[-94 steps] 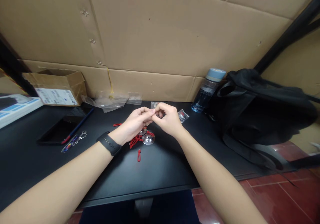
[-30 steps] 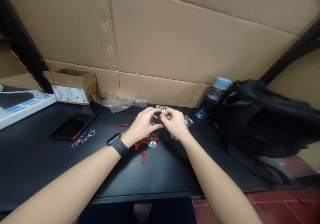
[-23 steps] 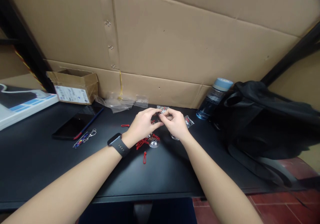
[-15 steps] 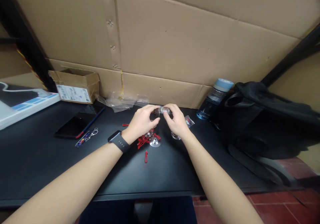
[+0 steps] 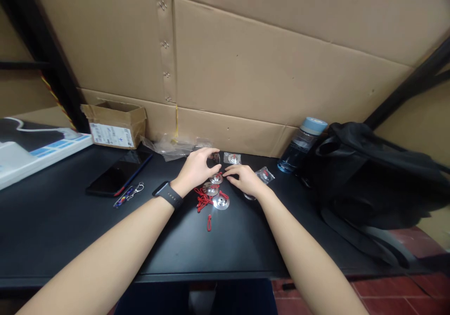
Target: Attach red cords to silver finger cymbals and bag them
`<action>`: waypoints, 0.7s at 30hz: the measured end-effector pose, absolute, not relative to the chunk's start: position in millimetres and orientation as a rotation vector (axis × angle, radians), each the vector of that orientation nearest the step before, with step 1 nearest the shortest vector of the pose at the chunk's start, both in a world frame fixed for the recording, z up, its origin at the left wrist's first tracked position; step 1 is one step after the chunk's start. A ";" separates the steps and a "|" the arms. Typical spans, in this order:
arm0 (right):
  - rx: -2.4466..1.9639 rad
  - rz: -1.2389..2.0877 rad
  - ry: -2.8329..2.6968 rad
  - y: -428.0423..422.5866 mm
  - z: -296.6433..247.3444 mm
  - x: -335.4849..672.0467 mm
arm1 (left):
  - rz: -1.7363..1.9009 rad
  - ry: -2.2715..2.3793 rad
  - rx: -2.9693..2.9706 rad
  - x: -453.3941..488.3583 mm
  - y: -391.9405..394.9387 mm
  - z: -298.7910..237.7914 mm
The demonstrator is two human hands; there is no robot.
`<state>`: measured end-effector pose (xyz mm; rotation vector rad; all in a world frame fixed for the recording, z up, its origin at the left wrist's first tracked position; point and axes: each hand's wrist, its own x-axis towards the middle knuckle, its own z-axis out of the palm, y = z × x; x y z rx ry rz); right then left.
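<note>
My left hand [image 5: 198, 167], with a dark smartwatch on its wrist, grips a shiny finger cymbal [image 5: 217, 158] on edge between thumb and fingers. My right hand [image 5: 245, 179] holds nothing; its fingers reach left, near the pile, and I cannot tell whether they touch it. Several finger cymbals [image 5: 221, 201] with red cords lie below the hands. Loose red cord loops [image 5: 202, 198] are bunched beside them, and one single red loop [image 5: 209, 223] sits nearer me. A clear packet [image 5: 232, 158] with a cymbal inside rests behind the hands; another packet [image 5: 265, 175] lies right of my right hand.
A cardboard box [image 5: 116, 125], clear plastic bags [image 5: 172, 147], a tablet-like device [image 5: 119, 174] and a keychain [image 5: 128, 194] are on the left. A power strip [image 5: 49, 158] lies farther left. To the right stand a water bottle [image 5: 298, 146] and a black bag [image 5: 372, 174].
My right hand has left the packet at the back and come down toward the cymbals. My left hand still holds its cymbal. The whole view has shifted slightly.
</note>
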<state>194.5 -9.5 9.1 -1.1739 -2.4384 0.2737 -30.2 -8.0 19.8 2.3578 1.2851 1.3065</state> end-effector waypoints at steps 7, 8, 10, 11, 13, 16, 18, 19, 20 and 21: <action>-1.220 0.297 -2.469 -15.7 20.3 205.1 | 1.242 1.164 2.343 -29.4 -1.0 10.3; -1.235 0.295 -2.467 -16.1 20.6 205.1 | 1.192 1.153 2.361 -30.0 1.5 6.9; -1.252 0.289 -2.468 -16.7 20.4 204.1 | 1.081 1.159 2.389 -32.2 6.8 0.2; -1.254 0.287 -2.470 -16.8 20.1 203.4 | 1.040 1.175 2.386 -33.5 9.3 -2.7; -1.252 0.291 -2.472 -16.9 19.7 202.3 | 1.003 1.211 2.374 -36.1 12.9 -6.4; -1.242 0.306 -2.467 -17.4 20.3 202.2 | 1.013 1.262 2.410 -38.5 14.4 -6.4; -1.230 0.303 -2.473 -17.9 21.2 202.7 | 1.021 1.293 2.433 -39.3 13.7 -4.3; -1.224 0.300 -2.478 -18.1 21.8 202.9 | 1.026 1.305 2.435 -39.5 13.2 -3.2; -1.221 0.301 -2.483 -18.4 22.3 203.0 | 1.032 1.312 2.436 -39.8 12.8 -2.3; -1.220 0.305 -2.488 -18.6 22.9 203.1 | 1.038 1.319 2.437 -40.1 12.6 -1.6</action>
